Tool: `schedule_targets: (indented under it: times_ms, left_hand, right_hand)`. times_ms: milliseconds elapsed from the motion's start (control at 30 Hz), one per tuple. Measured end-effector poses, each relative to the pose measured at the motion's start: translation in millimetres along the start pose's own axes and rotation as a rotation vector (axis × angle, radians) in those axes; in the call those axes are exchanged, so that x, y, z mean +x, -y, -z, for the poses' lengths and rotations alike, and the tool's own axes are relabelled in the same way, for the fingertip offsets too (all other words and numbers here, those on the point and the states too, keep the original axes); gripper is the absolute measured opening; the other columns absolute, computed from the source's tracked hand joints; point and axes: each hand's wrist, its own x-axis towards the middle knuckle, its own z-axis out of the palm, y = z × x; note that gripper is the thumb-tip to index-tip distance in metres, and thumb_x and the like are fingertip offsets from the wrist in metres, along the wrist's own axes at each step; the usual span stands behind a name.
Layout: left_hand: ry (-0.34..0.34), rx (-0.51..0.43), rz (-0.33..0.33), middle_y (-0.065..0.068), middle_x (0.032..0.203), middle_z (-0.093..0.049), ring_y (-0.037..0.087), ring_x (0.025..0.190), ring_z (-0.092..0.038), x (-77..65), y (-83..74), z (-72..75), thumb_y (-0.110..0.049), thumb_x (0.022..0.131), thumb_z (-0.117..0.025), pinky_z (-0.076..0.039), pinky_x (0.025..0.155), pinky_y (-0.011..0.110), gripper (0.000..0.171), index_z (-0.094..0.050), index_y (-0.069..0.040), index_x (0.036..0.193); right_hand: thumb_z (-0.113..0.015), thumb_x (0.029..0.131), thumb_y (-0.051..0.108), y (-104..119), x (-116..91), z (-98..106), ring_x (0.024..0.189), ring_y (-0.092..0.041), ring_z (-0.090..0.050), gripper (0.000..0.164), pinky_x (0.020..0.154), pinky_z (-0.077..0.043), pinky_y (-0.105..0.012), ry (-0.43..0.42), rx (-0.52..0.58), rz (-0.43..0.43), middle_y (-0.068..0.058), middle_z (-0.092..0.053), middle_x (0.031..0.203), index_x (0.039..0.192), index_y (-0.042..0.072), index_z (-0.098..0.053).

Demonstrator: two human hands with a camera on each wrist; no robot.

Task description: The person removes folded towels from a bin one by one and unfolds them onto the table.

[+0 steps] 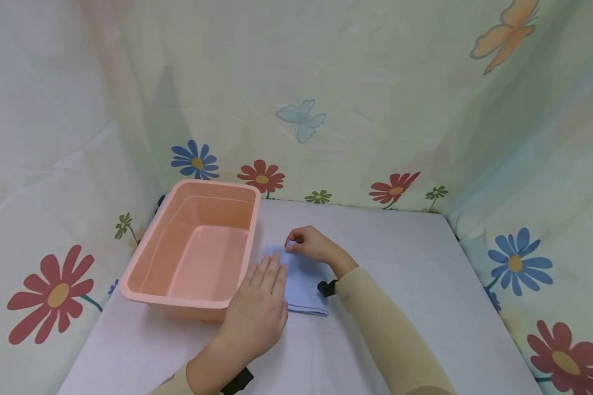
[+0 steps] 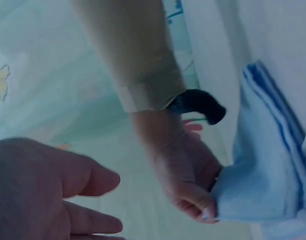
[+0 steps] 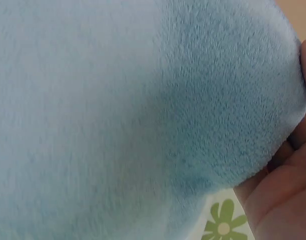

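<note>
A folded light-blue plush towel [image 1: 306, 288] lies on the white-covered table, right of the pink basin. My right hand [image 1: 312, 244] pinches its far edge between thumb and fingers, and in the left wrist view that edge of the towel [image 2: 258, 170] is raised. The towel [image 3: 142, 100] fills most of the right wrist view, with the right hand [image 3: 288, 195] at its edge. My left hand [image 1: 259, 307], palm down with fingers straight, overlaps the towel's left side and the basin's near right corner in the head view.
The pink rectangular basin [image 1: 212, 263] stands on the left of the table [image 1: 390, 241], with nothing seen inside it. A curtain [image 1: 356, 99] printed with flowers and butterflies hangs behind and on both sides. Dark wrist mounts [image 1: 328, 288] show at both sleeves.
</note>
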Motion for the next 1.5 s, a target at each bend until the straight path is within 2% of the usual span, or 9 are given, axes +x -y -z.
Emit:
schedule_targets:
  times_ms: [267,600,833,1033,1267,1500]
  left_hand:
    - [0.032,-0.024,-0.003,0.022,0.162,-0.053,0.037,0.153,-0.051,-4.7,-10.8,-23.8,-0.028,0.100,-0.066,-0.042,0.126,0.051,0.059,-0.058,0.002,0.150]
    - [0.180,-0.161,0.133,0.030,0.164,-0.046,0.045,0.155,-0.045,-10.1,-7.2,-57.1,-0.029,0.101,-0.069,-0.039,0.127,0.056,0.069,-0.049,0.010,0.154]
    - [0.273,-0.152,0.182,0.032,0.164,-0.046,0.046,0.154,-0.046,-17.2,-6.9,-73.8,-0.032,0.102,-0.067,-0.041,0.126,0.056,0.070,-0.049,0.012,0.154]
    - [0.345,-0.186,0.207,0.031,0.164,-0.046,0.045,0.155,-0.046,-21.7,-7.1,-84.3,-0.035,0.102,-0.068,-0.040,0.126,0.056,0.072,-0.049,0.012,0.154]
    - [0.466,-0.200,0.218,0.026,0.167,-0.045,0.041,0.157,-0.044,-25.2,-8.4,-89.8,-0.041,0.103,-0.067,-0.038,0.127,0.057,0.072,-0.052,0.009,0.153]
    - [0.482,-0.201,0.206,0.027,0.168,-0.044,0.043,0.156,-0.044,-20.1,-7.5,-87.0,-0.044,0.103,-0.066,-0.037,0.127,0.059,0.075,-0.051,0.009,0.154]
  right_hand:
    - [-0.076,0.099,0.020,-6.4,-9.6,10.7,0.085,-0.015,-0.059,0.010,0.080,-0.048,-0.029,0.003,0.054,-0.005,-0.001,-0.075,0.097,0.102,0.010,-0.078]
    - [-0.075,0.100,0.020,-15.8,-23.4,23.0,0.087,-0.013,-0.060,0.013,0.082,-0.050,-0.029,0.023,0.080,-0.025,-0.001,-0.074,0.095,0.103,0.007,-0.077]
    - [-0.074,0.101,0.019,-21.0,-34.8,31.5,0.089,-0.016,-0.060,0.013,0.082,-0.049,-0.031,0.034,0.130,-0.059,0.001,-0.071,0.092,0.103,0.006,-0.077]
    - [-0.074,0.101,0.022,-27.5,-42.0,39.3,0.093,-0.019,-0.058,0.016,0.083,-0.048,-0.032,0.043,0.147,-0.080,-0.001,-0.070,0.095,0.105,0.006,-0.076]
    - [-0.074,0.102,0.020,-36.5,-52.7,47.7,0.089,-0.019,-0.056,0.019,0.079,-0.047,-0.032,0.053,0.165,-0.093,-0.001,-0.068,0.093,0.107,0.002,-0.076]
    - [-0.073,0.102,0.022,-43.7,-61.7,59.8,0.089,-0.019,-0.056,0.020,0.078,-0.047,-0.032,0.056,0.170,-0.117,0.002,-0.067,0.091,0.107,0.003,-0.076]
